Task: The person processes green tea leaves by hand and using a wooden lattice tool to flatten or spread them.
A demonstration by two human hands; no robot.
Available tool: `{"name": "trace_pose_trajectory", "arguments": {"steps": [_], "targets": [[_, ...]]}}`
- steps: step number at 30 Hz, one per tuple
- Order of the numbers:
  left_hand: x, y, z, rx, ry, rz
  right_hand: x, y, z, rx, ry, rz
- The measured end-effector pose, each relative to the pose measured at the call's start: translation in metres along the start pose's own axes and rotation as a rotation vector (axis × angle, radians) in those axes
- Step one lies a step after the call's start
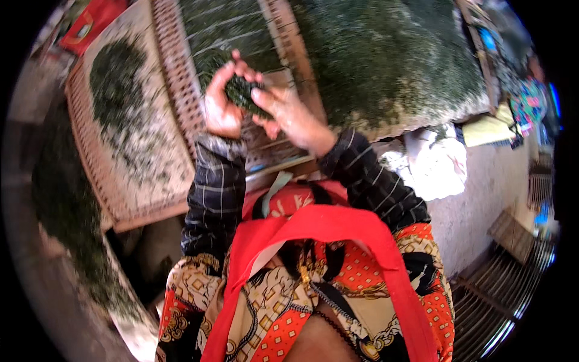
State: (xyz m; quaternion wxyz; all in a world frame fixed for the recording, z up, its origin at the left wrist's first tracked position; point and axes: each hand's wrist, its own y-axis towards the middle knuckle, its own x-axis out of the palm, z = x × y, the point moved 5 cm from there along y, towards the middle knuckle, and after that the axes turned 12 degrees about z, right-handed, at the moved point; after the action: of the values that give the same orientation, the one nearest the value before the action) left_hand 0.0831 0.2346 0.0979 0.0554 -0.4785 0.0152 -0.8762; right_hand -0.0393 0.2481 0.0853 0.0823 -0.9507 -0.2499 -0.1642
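Note:
A compact dark green clump of shredded leafy matter [246,95] is held up between my hands. My left hand [222,107] cups its left side, thumb and fingers curled upward around it. From the right, my right hand [295,119] presses its thumb on the clump, with other fingertips showing beneath. Motion blurs both hands slightly. Under them lies a woven tray [172,54] with slatted lines and dark green leaves [232,27] inside. The exact kind of leaf cannot be made out.
To the left stands a pale tray [160,190] with a perforated rim and a loose leaf heap [117,78]. A broad layer of leaves [392,54] covers the surface at upper right. White cloth or plastic [437,160] lies right of my sleeve; metal bars [500,301] run at lower right.

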Motion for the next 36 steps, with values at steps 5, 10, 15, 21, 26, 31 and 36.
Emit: {"name": "trace_pose_trajectory", "arguments": {"steps": [5,10,15,21,26,31,36], "targets": [[-0.066,-0.014,0.077,0.211,-0.111,0.212,0.035,0.054,0.013,-0.284,-0.680,-0.171],[-0.207,-0.033,0.077,0.222,-0.167,0.407,0.038,0.066,0.060,-0.612,-1.195,-0.367],[-0.216,-0.052,0.074,0.280,0.058,0.768,-0.009,0.076,0.101,-0.331,-1.394,-0.327],[-0.262,-0.067,0.145,0.295,0.244,0.860,-0.017,0.081,0.103,-0.252,-1.420,-0.322],[-0.257,-0.081,0.207,0.255,0.820,0.952,-0.028,0.083,0.100,-0.173,-1.447,-0.290],[-0.271,-0.085,0.268,-0.153,2.185,1.048,-0.045,0.088,0.098,-0.124,-1.478,-0.237],[-0.188,-0.074,0.155,0.999,2.389,0.287,-0.063,0.090,0.102,-0.032,-1.395,-0.145]]}}
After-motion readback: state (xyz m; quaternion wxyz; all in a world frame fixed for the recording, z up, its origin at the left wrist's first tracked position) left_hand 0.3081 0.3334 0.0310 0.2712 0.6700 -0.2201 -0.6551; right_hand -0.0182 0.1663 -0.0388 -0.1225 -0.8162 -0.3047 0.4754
